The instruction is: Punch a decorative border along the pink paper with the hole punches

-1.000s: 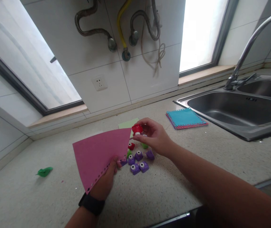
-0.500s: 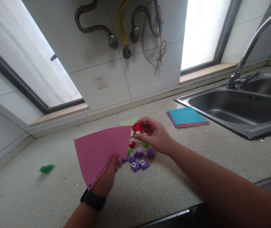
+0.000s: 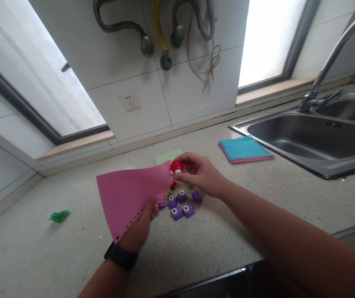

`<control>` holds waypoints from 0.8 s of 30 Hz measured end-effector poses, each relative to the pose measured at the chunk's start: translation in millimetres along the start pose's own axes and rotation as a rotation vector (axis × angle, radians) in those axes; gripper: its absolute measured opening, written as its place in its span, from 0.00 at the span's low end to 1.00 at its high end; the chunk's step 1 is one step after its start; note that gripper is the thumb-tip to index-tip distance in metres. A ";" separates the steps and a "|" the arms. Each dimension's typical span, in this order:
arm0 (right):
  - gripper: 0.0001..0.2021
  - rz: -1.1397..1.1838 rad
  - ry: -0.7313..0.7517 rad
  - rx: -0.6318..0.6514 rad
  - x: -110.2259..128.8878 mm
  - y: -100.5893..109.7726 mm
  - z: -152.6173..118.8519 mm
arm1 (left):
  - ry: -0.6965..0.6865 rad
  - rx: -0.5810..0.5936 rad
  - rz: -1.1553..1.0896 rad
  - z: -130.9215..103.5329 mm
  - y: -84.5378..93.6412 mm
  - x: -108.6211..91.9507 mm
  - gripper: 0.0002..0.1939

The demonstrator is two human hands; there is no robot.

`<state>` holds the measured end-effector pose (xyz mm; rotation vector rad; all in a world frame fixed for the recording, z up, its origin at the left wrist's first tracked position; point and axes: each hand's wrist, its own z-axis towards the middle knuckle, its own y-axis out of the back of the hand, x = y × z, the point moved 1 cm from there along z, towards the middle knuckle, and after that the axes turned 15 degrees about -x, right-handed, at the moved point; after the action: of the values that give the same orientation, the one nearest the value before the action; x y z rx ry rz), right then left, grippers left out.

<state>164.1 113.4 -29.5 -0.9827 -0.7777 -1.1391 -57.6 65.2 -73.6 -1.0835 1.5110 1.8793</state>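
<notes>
My left hand is closed on the lower edge of a pink sheet of paper, which has a row of small cut-out shapes along that edge. In my right hand is a red paper punch, pinched between thumb and fingers. The punch meets the sheet's upper right corner; whether paper is inside its slot I cannot tell. Below on the counter stand several purple paper punches. Another red punch and bits of green ones show partly behind the sheet and my right hand.
A stack of punched sheets, blue on top, lies beside the metal sink. Behind my hands is a pale green sheet. A crumpled green piece rests on the counter at left. Hoses hang along the tiled wall.
The red punch in my right hand has shifted slightly left against the sheet's corner. The sheet now bends more near that corner. My left hand keeps its hold.
</notes>
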 end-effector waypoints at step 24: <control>0.15 -0.045 -0.183 0.138 -8.3 -2.8 1.5 | -0.140 -0.016 0.123 1.2 4.3 5.9 0.28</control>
<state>159.2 117.5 -35.6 -0.9661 -1.0163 -1.0283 -64.6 64.6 -75.9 -0.8634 1.5156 2.0083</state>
